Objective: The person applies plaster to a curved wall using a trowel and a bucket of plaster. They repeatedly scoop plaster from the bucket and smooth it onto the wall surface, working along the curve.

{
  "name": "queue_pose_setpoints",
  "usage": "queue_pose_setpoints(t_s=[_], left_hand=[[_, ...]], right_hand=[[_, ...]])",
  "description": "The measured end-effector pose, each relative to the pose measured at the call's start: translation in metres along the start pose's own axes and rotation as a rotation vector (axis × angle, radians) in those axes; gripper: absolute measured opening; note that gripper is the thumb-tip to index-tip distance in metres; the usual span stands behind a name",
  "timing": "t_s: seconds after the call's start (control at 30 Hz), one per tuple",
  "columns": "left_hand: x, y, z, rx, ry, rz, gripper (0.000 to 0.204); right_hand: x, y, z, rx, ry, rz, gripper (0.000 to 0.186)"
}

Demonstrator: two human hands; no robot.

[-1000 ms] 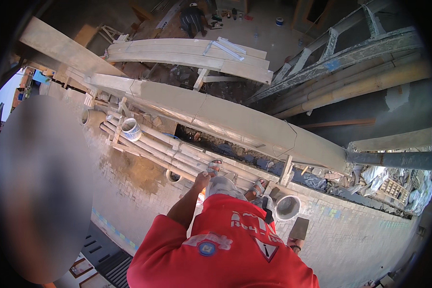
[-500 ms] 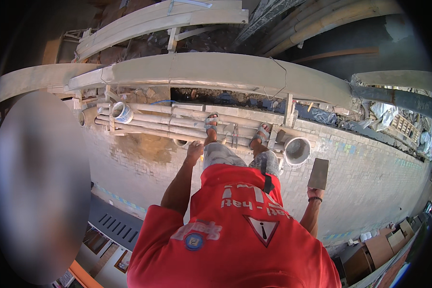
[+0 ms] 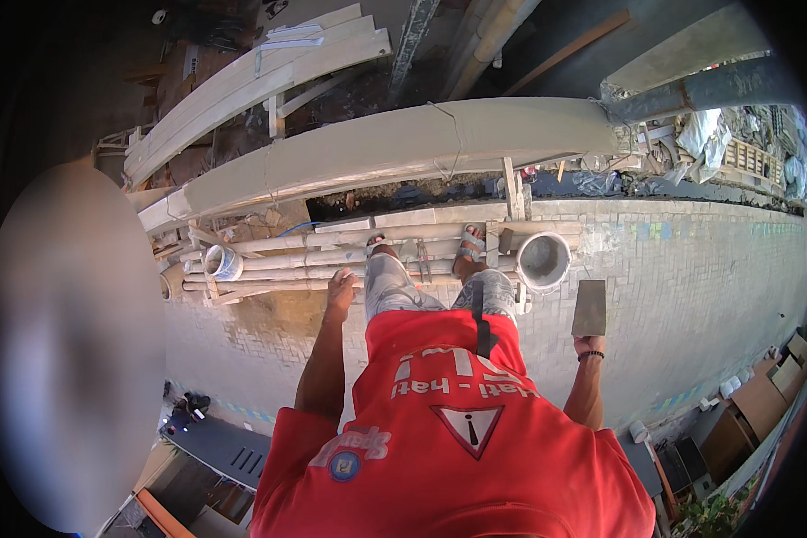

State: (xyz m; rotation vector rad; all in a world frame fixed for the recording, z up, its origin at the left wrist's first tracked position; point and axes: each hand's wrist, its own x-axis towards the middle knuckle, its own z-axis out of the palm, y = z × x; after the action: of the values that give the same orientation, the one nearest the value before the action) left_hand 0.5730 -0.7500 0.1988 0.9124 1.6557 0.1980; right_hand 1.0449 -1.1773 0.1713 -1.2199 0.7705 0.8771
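Note:
My right hand (image 3: 588, 345), with a dark bracelet at its wrist, is closed on the near end of a flat, grey rectangular plastering float (image 3: 590, 308); its handle is hidden. The float is held out to the right, above the paved ground. My left hand (image 3: 342, 291) hangs beside my left leg with its fingers loosely apart and nothing visible in it. My sandalled feet stand on a scaffold of bamboo poles (image 3: 323, 257). Just right of my right foot is a bucket (image 3: 543, 260) with grey material inside.
Another pale bucket (image 3: 223, 263) sits at the scaffold's left end. Ahead runs a long plastered beam (image 3: 359, 148), with a wooden post (image 3: 511, 188) below it. Grey paving (image 3: 672, 296) lies far below. Rubble and plastic sheets (image 3: 699, 134) are heaped at the far right.
My view has turned, so the beam and buckets sit differently in the picture. My left hand has shifted slightly left and its fingers have loosened. The float stays in my right hand.

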Motion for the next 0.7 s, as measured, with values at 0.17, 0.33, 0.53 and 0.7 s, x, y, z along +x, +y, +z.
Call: queue_pose_setpoints(t_s=[0.17,0.33,0.53,0.7], left_hand=[[0.001,0.002,0.011,0.146,-0.044,0.019,0.037],[0.015,0.025,0.037,0.203,-0.204,-0.023,0.042],[0.042,0.052,0.130,0.392,-0.425,-0.019,0.045],[0.086,0.030,0.247,0.762,-0.758,0.200,0.043]], right_hand=[[-0.009,-0.012,-0.001,0.030,-0.016,-0.015,0.020],[-0.027,0.003,0.000,0.073,0.019,-0.018,0.023],[-0.079,0.036,0.013,0.191,0.247,0.033,0.022],[-0.110,0.104,-0.048,0.219,0.266,0.074,0.026]])
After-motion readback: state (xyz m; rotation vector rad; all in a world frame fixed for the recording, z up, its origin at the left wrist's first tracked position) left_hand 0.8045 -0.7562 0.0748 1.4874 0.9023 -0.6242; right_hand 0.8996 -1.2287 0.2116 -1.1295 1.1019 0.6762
